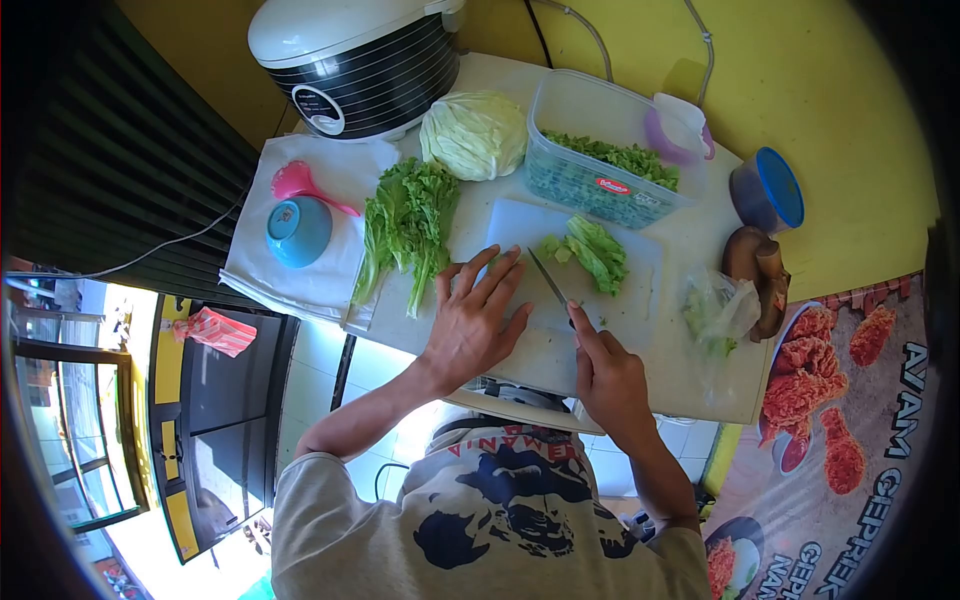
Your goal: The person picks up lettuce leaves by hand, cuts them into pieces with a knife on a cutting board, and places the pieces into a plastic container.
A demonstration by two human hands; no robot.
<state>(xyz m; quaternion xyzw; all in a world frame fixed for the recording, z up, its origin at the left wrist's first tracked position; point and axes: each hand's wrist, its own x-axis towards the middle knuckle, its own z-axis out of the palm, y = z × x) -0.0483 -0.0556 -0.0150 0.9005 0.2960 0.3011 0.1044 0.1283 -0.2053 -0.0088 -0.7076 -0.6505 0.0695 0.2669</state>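
Note:
In the head view, my right hand (608, 375) is closed around the handle of a knife (545, 272), its blade slanting up and left over the white cutting board (640, 275). My left hand (475, 318) lies at the board's left edge, fingers spread, with a bit of green under the fingertips. Right of the blade, a cut piece of lettuce (597, 257) rests on the board. A bunch of leafy lettuce (410, 220) lies on the table to the left of my left hand.
Behind the board stand a cabbage (474, 135) and a clear plastic container (570, 190) of cut greens. A rice cooker (360, 75), blue bowl (298, 232) and pink ladle (292, 180) are at left. At right are a plastic bag (720, 310) and a blue-lidded tub (768, 190).

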